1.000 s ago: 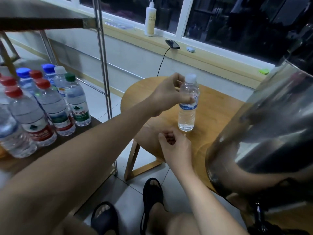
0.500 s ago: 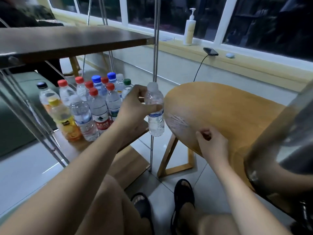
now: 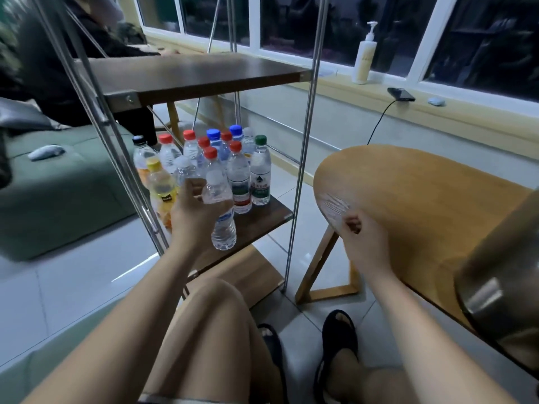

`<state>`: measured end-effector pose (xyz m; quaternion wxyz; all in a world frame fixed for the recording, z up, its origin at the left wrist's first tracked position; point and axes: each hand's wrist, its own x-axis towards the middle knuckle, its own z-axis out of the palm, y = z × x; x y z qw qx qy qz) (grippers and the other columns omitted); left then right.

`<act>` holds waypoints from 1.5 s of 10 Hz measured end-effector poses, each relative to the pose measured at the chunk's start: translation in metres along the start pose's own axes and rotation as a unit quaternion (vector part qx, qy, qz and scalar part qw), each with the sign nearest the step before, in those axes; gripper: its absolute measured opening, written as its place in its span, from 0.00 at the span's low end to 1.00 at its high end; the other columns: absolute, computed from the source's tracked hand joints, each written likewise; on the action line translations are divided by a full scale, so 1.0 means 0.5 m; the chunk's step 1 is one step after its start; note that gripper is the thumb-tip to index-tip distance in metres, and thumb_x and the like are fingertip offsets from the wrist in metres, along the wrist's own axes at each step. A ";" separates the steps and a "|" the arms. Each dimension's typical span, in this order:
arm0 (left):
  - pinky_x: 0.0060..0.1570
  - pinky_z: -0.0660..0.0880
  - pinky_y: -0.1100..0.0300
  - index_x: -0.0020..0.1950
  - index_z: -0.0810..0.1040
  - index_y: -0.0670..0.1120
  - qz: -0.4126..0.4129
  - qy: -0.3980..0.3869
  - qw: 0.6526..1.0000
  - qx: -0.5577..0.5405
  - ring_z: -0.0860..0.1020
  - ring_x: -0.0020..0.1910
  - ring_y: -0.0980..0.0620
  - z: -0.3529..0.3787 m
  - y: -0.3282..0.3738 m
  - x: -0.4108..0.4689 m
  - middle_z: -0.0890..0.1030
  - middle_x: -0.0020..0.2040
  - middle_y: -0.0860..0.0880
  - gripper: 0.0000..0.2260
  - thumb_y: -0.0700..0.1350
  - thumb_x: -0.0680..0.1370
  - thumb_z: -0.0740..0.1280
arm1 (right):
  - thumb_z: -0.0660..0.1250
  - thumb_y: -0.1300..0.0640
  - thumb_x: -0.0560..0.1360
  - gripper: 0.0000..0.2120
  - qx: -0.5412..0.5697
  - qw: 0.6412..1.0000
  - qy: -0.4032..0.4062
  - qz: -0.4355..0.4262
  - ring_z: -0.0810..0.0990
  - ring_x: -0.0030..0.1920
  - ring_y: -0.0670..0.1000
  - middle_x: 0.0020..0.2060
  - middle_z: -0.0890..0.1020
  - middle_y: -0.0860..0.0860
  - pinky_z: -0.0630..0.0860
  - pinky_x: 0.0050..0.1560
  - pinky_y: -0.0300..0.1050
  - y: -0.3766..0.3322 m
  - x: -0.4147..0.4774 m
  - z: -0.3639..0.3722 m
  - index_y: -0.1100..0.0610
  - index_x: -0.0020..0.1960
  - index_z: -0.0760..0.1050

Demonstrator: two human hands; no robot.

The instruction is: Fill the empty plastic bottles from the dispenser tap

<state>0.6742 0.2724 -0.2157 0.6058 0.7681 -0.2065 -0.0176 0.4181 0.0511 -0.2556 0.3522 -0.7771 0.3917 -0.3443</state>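
Bottle point(image 3: 224, 232) held upright in the left hand point(image 3: 194, 214) over the shelf's point(image 3: 264, 219) front edge; right hand point(image 3: 364, 243) curled, empty, by the table's point(image 3: 414, 196) edge.

The bottle point(image 3: 223, 228) you hold is clear, glossy plastic with ribbed walls. The shelf point(image 3: 262, 220) boards look like dark, matt wood, carried on polished metal poles point(image 3: 307, 126). Your tabletop point(image 3: 423, 199) is pale, smooth wood with a sheen at its left edge. The dispenser point(image 3: 501, 272) is reflective metal, the floor point(image 3: 73, 281) is glossy tile, and the sofa point(image 3: 58, 199) is green cloth.
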 end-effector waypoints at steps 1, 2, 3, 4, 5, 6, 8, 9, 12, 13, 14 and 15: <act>0.53 0.81 0.51 0.64 0.76 0.53 -0.004 0.059 0.998 0.007 0.84 0.56 0.51 -0.011 -0.020 -0.003 0.84 0.58 0.55 0.29 0.48 0.69 0.86 | 0.70 0.57 0.84 0.05 0.012 0.999 -0.035 -0.027 0.81 0.52 0.38 0.50 0.84 0.41 0.77 0.51 0.35 -0.035 -0.010 0.068 0.50 0.58 0.82; 0.59 0.82 0.47 0.63 0.74 0.58 0.005 0.098 0.995 0.021 0.83 0.59 0.50 -0.013 -0.039 0.000 0.83 0.61 0.53 0.28 0.50 0.70 0.85 | 0.70 0.57 0.84 0.07 0.030 0.993 -0.107 -0.032 0.83 0.51 0.40 0.50 0.85 0.42 0.79 0.52 0.38 -0.084 -0.019 0.154 0.48 0.59 0.81; 0.62 0.81 0.43 0.63 0.72 0.63 0.009 0.124 0.992 0.008 0.82 0.61 0.51 -0.007 -0.062 0.011 0.82 0.63 0.54 0.27 0.52 0.72 0.83 | 0.65 0.62 0.86 0.13 0.147 0.951 -0.265 0.064 0.87 0.54 0.48 0.55 0.86 0.49 0.85 0.60 0.50 -0.149 -0.038 0.248 0.47 0.66 0.78; 0.64 0.80 0.42 0.68 0.73 0.57 0.014 0.150 0.989 -0.009 0.81 0.62 0.51 0.003 -0.073 0.016 0.81 0.64 0.52 0.26 0.52 0.74 0.81 | 0.61 0.66 0.86 0.15 0.266 0.880 -0.361 0.157 0.88 0.50 0.52 0.53 0.88 0.54 0.85 0.56 0.50 -0.211 -0.060 0.335 0.53 0.66 0.79; 0.68 0.78 0.47 0.73 0.73 0.49 0.010 0.157 0.987 -0.017 0.79 0.65 0.52 0.009 -0.076 0.006 0.79 0.66 0.50 0.28 0.48 0.77 0.81 | 0.56 0.66 0.86 0.16 0.288 0.859 -0.385 0.176 0.82 0.35 0.46 0.38 0.85 0.48 0.79 0.45 0.45 -0.247 -0.067 0.391 0.53 0.61 0.80; 0.66 0.76 0.62 0.81 0.68 0.52 -0.011 0.122 0.991 -0.052 0.76 0.67 0.60 0.010 -0.087 -0.028 0.75 0.72 0.55 0.33 0.47 0.79 0.78 | 0.56 0.65 0.86 0.16 0.265 0.872 -0.365 0.190 0.78 0.30 0.43 0.36 0.81 0.48 0.75 0.34 0.38 -0.256 -0.050 0.418 0.52 0.60 0.80; 0.69 0.78 0.55 0.84 0.65 0.55 -0.080 0.074 0.991 -0.080 0.80 0.68 0.57 0.014 -0.151 -0.073 0.78 0.75 0.53 0.34 0.55 0.79 0.72 | 0.60 0.57 0.87 0.12 0.279 0.842 -0.384 0.257 0.86 0.37 0.47 0.42 0.87 0.52 0.77 0.33 0.37 -0.263 -0.047 0.448 0.51 0.60 0.83; 0.63 0.79 0.57 0.85 0.64 0.54 -0.131 0.074 0.985 -0.089 0.83 0.62 0.57 0.009 -0.159 -0.073 0.81 0.68 0.55 0.30 0.53 0.85 0.70 | 0.56 0.68 0.85 0.21 0.256 0.860 -0.383 0.220 0.84 0.33 0.47 0.38 0.87 0.53 0.76 0.30 0.36 -0.266 -0.042 0.464 0.52 0.71 0.78; 0.73 0.77 0.42 0.83 0.64 0.57 -0.128 0.092 0.977 -0.144 0.80 0.71 0.51 0.029 -0.189 -0.023 0.78 0.76 0.49 0.32 0.60 0.80 0.67 | 0.64 0.57 0.88 0.09 0.310 0.812 -0.425 0.253 0.85 0.32 0.46 0.35 0.87 0.50 0.78 0.30 0.36 -0.280 -0.029 0.506 0.54 0.59 0.83; 0.75 0.74 0.40 0.83 0.64 0.56 -0.127 0.098 0.980 -0.121 0.78 0.74 0.49 0.040 -0.217 0.007 0.75 0.79 0.48 0.33 0.64 0.80 0.65 | 0.63 0.59 0.87 0.11 0.301 0.820 -0.423 0.240 0.85 0.35 0.47 0.39 0.88 0.50 0.79 0.34 0.38 -0.291 -0.031 0.510 0.52 0.53 0.84; 0.75 0.74 0.39 0.81 0.65 0.57 -0.124 0.104 0.981 -0.105 0.77 0.75 0.46 0.049 -0.265 0.023 0.75 0.79 0.47 0.34 0.66 0.78 0.68 | 0.63 0.63 0.86 0.12 0.274 0.844 -0.406 0.219 0.86 0.44 0.51 0.49 0.90 0.55 0.82 0.44 0.44 -0.269 -0.020 0.520 0.54 0.61 0.84; 0.68 0.79 0.38 0.75 0.71 0.60 -0.128 0.100 0.982 -0.091 0.81 0.69 0.46 0.062 -0.301 0.030 0.81 0.70 0.49 0.30 0.64 0.75 0.73 | 0.60 0.67 0.85 0.14 0.272 0.861 -0.378 0.203 0.83 0.34 0.43 0.36 0.86 0.47 0.79 0.36 0.38 -0.246 -0.011 0.500 0.56 0.58 0.83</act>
